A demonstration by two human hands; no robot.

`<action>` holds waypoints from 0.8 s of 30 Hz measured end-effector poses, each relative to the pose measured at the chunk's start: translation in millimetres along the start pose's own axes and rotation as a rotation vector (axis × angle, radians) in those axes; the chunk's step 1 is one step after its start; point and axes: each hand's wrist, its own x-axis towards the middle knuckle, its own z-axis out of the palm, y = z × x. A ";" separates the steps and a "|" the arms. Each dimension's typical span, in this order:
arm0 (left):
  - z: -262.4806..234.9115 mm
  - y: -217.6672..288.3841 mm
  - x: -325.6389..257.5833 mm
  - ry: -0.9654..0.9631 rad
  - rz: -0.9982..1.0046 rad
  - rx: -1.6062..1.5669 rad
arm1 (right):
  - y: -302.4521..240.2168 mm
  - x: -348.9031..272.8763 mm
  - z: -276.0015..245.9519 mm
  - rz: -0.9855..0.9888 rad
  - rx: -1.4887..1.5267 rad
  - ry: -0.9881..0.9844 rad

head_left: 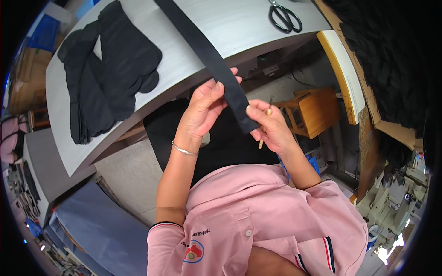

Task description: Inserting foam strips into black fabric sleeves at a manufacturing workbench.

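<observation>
A long black fabric strip (pixel 195 41) runs from the far edge of view over the table's near edge towards my lap. My left hand (pixel 201 106) grips it partway along, thumb on top and fingers behind, with fingertips showing past its far side. Close to the strip's near end, my right hand (pixel 275 129) pinches it between thumb and fingers. A thin pale-yellow stick (pixel 261 143) also sits among the right hand's fingers; its kind is unclear. On my left wrist is a silver bangle (pixel 185 150).
Black-handled scissors (pixel 285 19) lie on the light grey table (pixel 184 62), far right. Black fabric pieces (pixel 124 57) are piled at its left. A wooden stool (pixel 315 112) stands beyond my right hand. Further right, a cardboard box (pixel 396 133) holds black material.
</observation>
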 end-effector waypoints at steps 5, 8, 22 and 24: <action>5.9 8.5 29.3 0.138 0.103 -0.074 | -3.4 -26.9 1.2 -0.466 -0.274 0.230; 8.9 5.7 38.7 0.130 0.101 -0.144 | 0.3 -32.5 6.4 -0.592 -0.380 0.178; 7.4 -9.8 43.8 0.166 0.088 -0.264 | 3.3 -11.9 27.2 -0.851 -0.829 0.381; 5.7 -9.2 43.1 0.195 0.099 -0.286 | 3.4 -14.8 25.8 -0.892 -0.769 0.419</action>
